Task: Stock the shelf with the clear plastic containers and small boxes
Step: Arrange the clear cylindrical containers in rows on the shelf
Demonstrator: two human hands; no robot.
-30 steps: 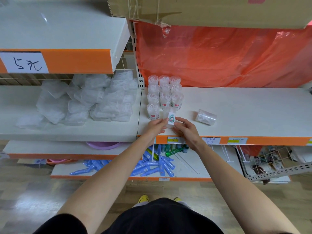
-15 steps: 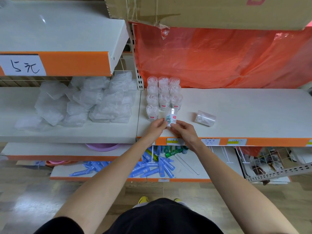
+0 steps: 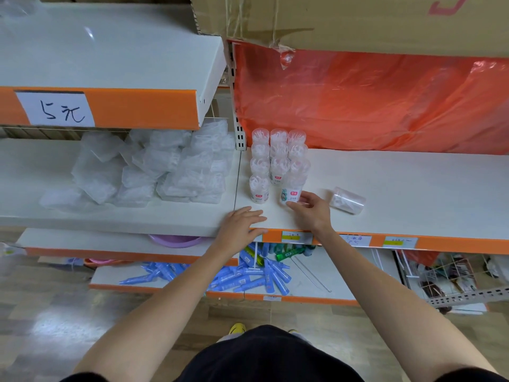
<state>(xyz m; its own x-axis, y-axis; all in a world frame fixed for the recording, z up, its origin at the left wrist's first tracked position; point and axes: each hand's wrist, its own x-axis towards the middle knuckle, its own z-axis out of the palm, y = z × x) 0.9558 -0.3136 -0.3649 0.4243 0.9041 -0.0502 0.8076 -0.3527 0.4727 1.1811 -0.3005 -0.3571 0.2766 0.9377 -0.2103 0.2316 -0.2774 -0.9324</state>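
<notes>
Item: container [image 3: 289, 194], upright on shelf [image 3: 413, 183], front of the row [image 3: 278, 158]. My right hand [image 3: 312, 212] pinches its base. My left hand [image 3: 241, 224], on it half a second ago, now lies flat and released at the shelf edge. Placement looks nearly done. Spare container [image 3: 348, 200] lies on its side, unstocked.

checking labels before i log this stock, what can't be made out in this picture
Head view only:
1. Print on the clear cylindrical red-labelled container in the right hand: too small.
2. Writing on the yellow-and-white price tags: blurred, too small.
3. Purple plastic basin: mostly hidden under the white shelf.
4. Red mark on the brown cardboard box: cut off by the top edge.
</notes>
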